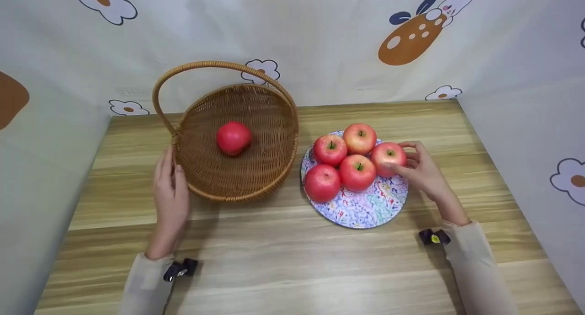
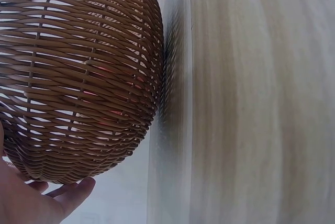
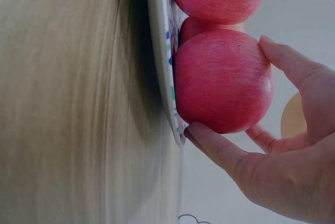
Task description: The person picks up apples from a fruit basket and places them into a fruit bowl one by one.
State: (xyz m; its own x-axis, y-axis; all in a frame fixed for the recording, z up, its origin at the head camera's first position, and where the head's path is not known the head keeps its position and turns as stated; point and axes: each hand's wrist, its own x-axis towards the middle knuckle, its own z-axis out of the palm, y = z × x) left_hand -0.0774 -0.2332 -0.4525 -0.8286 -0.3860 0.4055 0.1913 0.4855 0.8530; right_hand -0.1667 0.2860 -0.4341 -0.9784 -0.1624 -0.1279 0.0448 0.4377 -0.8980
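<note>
A brown wicker basket (image 1: 237,178) with a tall arched handle stands tilted toward me at the left, a red apple-like fruit (image 1: 234,138) inside it. My left hand (image 1: 171,194) rests its nearly straight fingers against the basket's left outer side; in the left wrist view the fingers (image 2: 76,197) touch the wicker weave. Several red apples sit on a colourful patterned plate (image 1: 361,212). My right hand (image 1: 425,171) pinches the rightmost apple (image 3: 225,82) between thumb and fingers. That apple still touches the plate.
Both things stand on a wood-grain table (image 1: 274,264). White cloth (image 1: 329,45) printed with flowers and a rabbit hangs behind and at both sides. Close beside the basket's right side lies the plate, with a narrow gap between them.
</note>
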